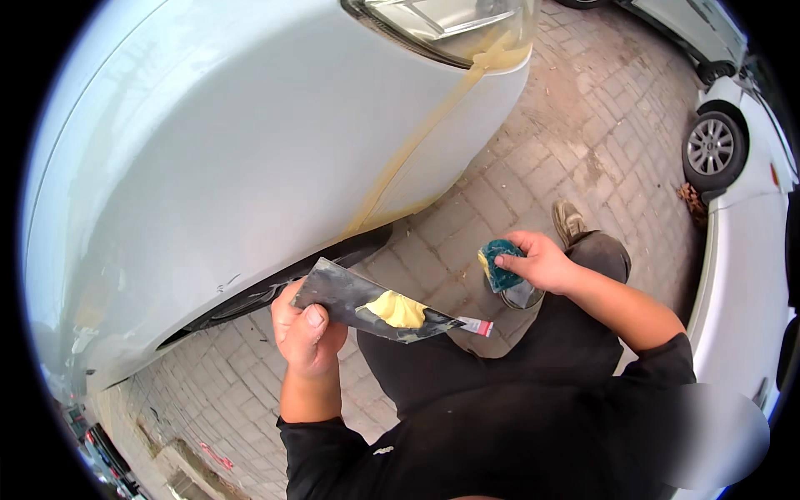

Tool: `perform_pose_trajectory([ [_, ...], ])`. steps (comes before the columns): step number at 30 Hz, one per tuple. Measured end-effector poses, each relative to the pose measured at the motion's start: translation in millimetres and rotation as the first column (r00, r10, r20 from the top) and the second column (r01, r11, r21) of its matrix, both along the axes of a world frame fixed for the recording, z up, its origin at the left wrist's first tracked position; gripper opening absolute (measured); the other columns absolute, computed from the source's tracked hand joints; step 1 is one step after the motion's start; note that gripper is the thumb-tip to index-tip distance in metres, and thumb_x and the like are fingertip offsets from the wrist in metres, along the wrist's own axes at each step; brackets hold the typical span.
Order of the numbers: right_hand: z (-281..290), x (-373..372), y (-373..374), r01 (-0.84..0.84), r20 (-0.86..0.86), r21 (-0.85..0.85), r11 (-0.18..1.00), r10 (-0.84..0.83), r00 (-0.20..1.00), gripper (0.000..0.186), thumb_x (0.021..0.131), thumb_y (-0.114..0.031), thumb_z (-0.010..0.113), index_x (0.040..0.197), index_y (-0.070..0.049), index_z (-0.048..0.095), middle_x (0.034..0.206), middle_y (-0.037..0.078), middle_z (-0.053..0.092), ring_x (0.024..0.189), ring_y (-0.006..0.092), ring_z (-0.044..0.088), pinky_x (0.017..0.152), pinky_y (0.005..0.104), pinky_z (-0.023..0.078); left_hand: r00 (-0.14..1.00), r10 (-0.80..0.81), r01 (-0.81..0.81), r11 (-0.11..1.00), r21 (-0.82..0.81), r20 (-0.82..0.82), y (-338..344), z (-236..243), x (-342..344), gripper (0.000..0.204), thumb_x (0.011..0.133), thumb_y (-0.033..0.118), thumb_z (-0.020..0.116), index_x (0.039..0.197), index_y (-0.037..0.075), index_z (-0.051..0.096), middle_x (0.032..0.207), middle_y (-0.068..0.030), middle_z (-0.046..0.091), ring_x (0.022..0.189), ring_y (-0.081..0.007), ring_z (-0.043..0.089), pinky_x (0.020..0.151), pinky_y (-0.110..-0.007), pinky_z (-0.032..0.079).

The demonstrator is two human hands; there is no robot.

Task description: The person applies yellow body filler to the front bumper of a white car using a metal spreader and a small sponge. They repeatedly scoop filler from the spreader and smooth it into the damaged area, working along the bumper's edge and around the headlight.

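My left hand [308,329] grips a flat grey board [342,292] by its left end, with a mound of yellow paste [396,310] on top. A white-and-red tube [475,324] shows just past the board's right end, partly hidden. In my right hand [537,265] is a small teal spreader [497,267] with yellow paste on its edge, held above an open metal can [522,293]. Ahead and to the left is a white car's bumper [250,133], with a strip of yellow masking tape [417,150] running from the headlight [433,25] down to the lower edge.
Grey paving [600,117] lies underfoot, with my shoe [567,217] beside the can. Another white car with a wheel [712,150] stands close along the right, and a further vehicle [675,25] is at the top right. Dry leaves [692,204] lie by that wheel.
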State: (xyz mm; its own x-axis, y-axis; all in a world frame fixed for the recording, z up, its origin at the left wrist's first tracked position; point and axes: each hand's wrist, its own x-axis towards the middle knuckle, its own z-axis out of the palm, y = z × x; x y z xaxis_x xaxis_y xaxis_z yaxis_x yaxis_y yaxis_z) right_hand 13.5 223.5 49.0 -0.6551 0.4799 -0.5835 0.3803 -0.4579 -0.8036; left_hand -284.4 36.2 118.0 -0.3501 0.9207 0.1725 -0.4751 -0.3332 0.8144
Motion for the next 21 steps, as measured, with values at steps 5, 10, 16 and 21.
perform_pose_trajectory([
  [5,21,7,-41,0.316,0.018,0.052,0.947,-0.317,0.948,0.020,0.097,-0.008,0.062,0.114,0.001,0.064,0.095,0.004,0.069,0.082,0.0099,0.066,0.073,0.0291,0.056,0.999,0.005,0.003,0.983,0.182,-0.046,23,41,-20,0.039,0.094,0.012,0.059,0.126,-0.009,0.055,0.122,-0.0212,0.063,0.112,-0.0294,0.061,0.101,-0.043,0.046],
  [10,-32,-7,-48,0.513,-0.104,0.091,0.854,-0.504,0.858,0.021,0.096,-0.008,0.062,0.115,0.001,0.063,0.095,0.005,0.069,0.081,0.0110,0.066,0.072,0.0293,0.057,0.978,0.017,0.117,0.777,0.619,-0.206,43,54,-42,0.040,0.103,0.015,0.042,0.139,-0.003,0.046,0.137,-0.0148,0.055,0.124,-0.0263,0.053,0.108,-0.046,0.040],
  [16,-116,-39,-47,0.731,-0.252,0.042,0.681,-0.701,0.667,0.023,0.096,-0.008,0.062,0.117,0.001,0.062,0.094,0.005,0.069,0.080,0.0114,0.066,0.071,0.0297,0.057,0.967,0.107,0.026,0.861,0.507,-0.231,27,51,-48,0.041,0.104,0.022,0.042,0.136,-0.003,0.049,0.137,-0.0159,0.056,0.123,-0.0265,0.054,0.106,-0.046,0.042],
  [21,-164,-57,-47,0.825,-0.286,-0.149,0.546,-0.822,0.492,0.022,0.096,-0.008,0.062,0.116,0.001,0.063,0.095,0.005,0.069,0.079,0.0116,0.065,0.069,0.0300,0.055,0.944,-0.045,0.187,0.889,0.418,-0.326,22,66,-41,0.042,0.104,0.025,0.042,0.135,-0.001,0.051,0.136,-0.0142,0.057,0.125,-0.0266,0.053,0.109,-0.046,0.039],
])
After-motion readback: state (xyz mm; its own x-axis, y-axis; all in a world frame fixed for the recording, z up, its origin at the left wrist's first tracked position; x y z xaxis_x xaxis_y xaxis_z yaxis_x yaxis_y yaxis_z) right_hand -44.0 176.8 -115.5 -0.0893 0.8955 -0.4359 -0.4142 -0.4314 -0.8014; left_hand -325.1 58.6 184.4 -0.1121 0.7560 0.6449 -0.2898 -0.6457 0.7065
